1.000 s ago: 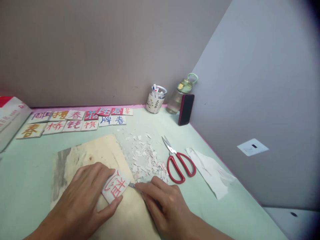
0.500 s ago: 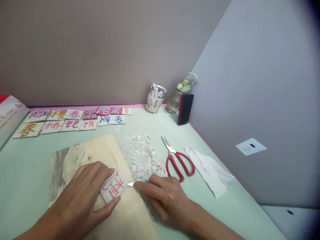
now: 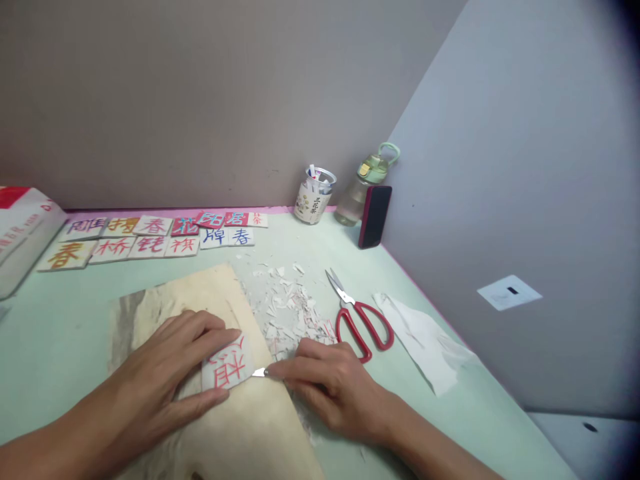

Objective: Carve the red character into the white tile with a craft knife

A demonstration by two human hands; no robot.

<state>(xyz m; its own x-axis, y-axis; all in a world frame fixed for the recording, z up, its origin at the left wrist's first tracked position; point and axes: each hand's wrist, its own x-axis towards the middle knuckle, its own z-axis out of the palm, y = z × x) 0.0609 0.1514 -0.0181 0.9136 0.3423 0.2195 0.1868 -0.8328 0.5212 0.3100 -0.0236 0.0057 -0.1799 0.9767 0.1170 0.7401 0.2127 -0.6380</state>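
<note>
My left hand (image 3: pixel 167 367) lies on a wooden board (image 3: pixel 240 427) and pins down a small white piece with a red character (image 3: pixel 227 363), thumb below it and fingers above. My right hand (image 3: pixel 330 387) is closed around a small knife (image 3: pixel 260 373) whose metal blade tip touches the right edge of the piece. The knife's handle is hidden inside my fingers.
White scraps (image 3: pixel 287 310) lie in a pile beyond the board. Red-handled scissors (image 3: pixel 360 320) and a white paper sheet (image 3: pixel 425 340) lie to the right. Rows of character tiles (image 3: pixel 150 237), a pen cup (image 3: pixel 315 197), a bottle (image 3: pixel 363 183) and a phone (image 3: pixel 375 217) line the back wall.
My left hand has turned the piece counter-clockwise on the board. My right hand has stayed at its right edge with the blade, its wrist swinging lower and more to the right.
</note>
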